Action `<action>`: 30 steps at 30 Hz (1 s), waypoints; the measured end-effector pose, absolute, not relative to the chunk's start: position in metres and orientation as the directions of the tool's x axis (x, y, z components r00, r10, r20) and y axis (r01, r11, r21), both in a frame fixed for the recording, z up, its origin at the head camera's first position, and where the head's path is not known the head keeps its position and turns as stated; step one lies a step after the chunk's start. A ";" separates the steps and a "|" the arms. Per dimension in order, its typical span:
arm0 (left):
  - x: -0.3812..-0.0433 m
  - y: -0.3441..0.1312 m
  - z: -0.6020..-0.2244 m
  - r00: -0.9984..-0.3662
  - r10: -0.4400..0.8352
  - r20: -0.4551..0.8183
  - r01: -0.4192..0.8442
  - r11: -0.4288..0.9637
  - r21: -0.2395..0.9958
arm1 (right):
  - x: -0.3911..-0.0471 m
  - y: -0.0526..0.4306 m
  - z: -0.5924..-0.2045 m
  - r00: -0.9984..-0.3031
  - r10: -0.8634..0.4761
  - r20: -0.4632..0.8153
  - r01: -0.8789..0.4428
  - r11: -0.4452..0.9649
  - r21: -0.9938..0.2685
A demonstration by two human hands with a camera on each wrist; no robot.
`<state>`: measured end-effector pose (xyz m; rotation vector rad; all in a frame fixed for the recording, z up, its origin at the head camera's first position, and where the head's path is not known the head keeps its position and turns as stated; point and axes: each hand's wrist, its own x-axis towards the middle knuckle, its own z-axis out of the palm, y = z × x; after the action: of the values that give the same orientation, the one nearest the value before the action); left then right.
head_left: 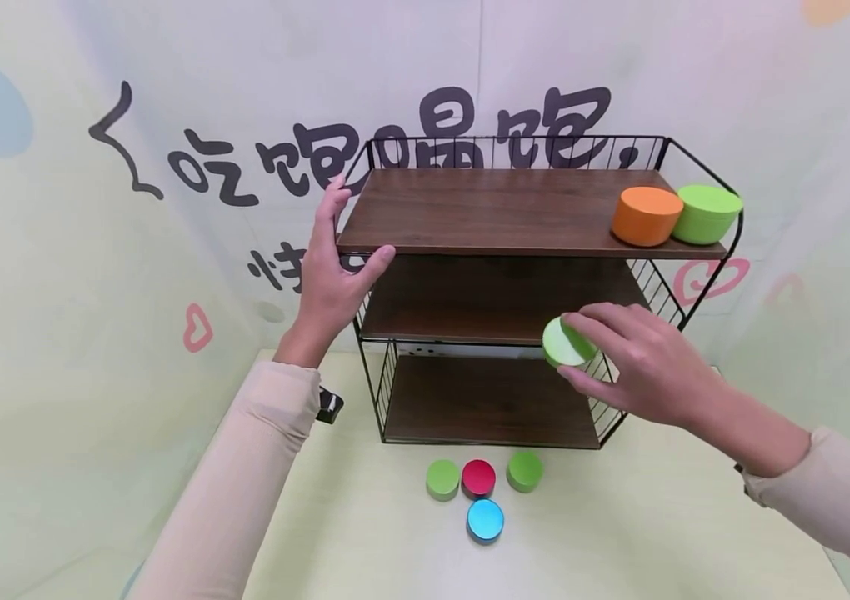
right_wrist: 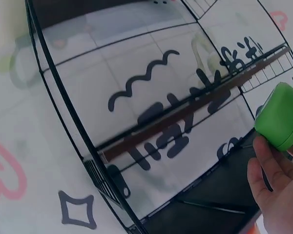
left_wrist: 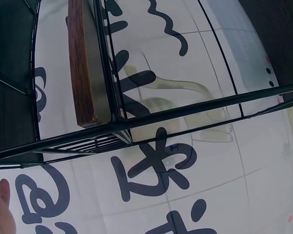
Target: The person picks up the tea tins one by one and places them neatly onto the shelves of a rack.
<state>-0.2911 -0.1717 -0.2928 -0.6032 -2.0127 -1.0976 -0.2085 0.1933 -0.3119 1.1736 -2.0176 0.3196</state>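
Think of the rack [head_left: 485, 208], with its 3 brown boards, as a clock. At 10 o'clock, the left hand [head_left: 329, 271] rests on the corner of the top board. Its fingers look loose and spread, with the thumb by the front edge. If that hand pushes too hard, the rack might slide or tip.

Down at 6 o'clock, 4 little round pots sit on the table [head_left: 590, 517]. From the left I see a light green pot [head_left: 443, 477], a red pot [head_left: 478, 476] just beside it, a blue pot [head_left: 485, 520] nearer the person, and a dark green pot [head_left: 525, 470].

At 4 o'clock, up in the air, is the tipped green pot [head_left: 564, 345]. The right hand [head_left: 646, 362] pinches it between thumb and fingers. If the pinch goes soft, the pot could drop and bump the pots below. If it swings in crooked, it could knock a board's edge. I can't tell how near that edge is.

At 2 o'clock, an orange pot [head_left: 647, 217] and a lime pot [head_left: 708, 214] sit close together on the top board. A bump from the right arm could push the orange pot off, because it sits so near the front edge.
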 end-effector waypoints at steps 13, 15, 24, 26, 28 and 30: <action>-0.291 -0.173 -0.292 -0.609 0.048 0.792 0.691 0.523 0.500 | -0.211 0.194 -0.270 -0.262 -0.645 0.718 -0.814 0.547 0.194; -0.291 -0.172 -0.292 -0.608 0.051 0.792 0.692 0.523 0.498 | -0.210 0.196 -0.266 -0.269 -0.646 0.714 -0.805 0.558 0.201; -0.291 -0.172 -0.292 -0.614 0.054 0.788 0.685 0.533 0.497 | -0.211 0.196 -0.246 -0.206 -0.623 0.754 -0.794 0.557 0.243; -0.290 -0.172 -0.292 -0.613 0.053 0.788 0.685 0.533 0.497 | -0.212 0.196 -0.242 -0.207 -0.623 0.755 -0.790 0.561 0.246; -0.290 -0.172 -0.292 -0.613 0.051 0.788 0.684 0.533 0.498 | -0.213 0.196 -0.238 -0.209 -0.621 0.755 -0.789 0.564 0.245; -0.289 -0.172 -0.292 -0.612 0.052 0.789 0.687 0.529 0.498 | -0.214 0.196 -0.235 -0.210 -0.615 0.760 -0.787 0.568 0.242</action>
<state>-0.2895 -0.1722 -0.2919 -0.5988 -2.0258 -1.0893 -0.2138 0.1959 -0.2348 1.1308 -1.9208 0.2465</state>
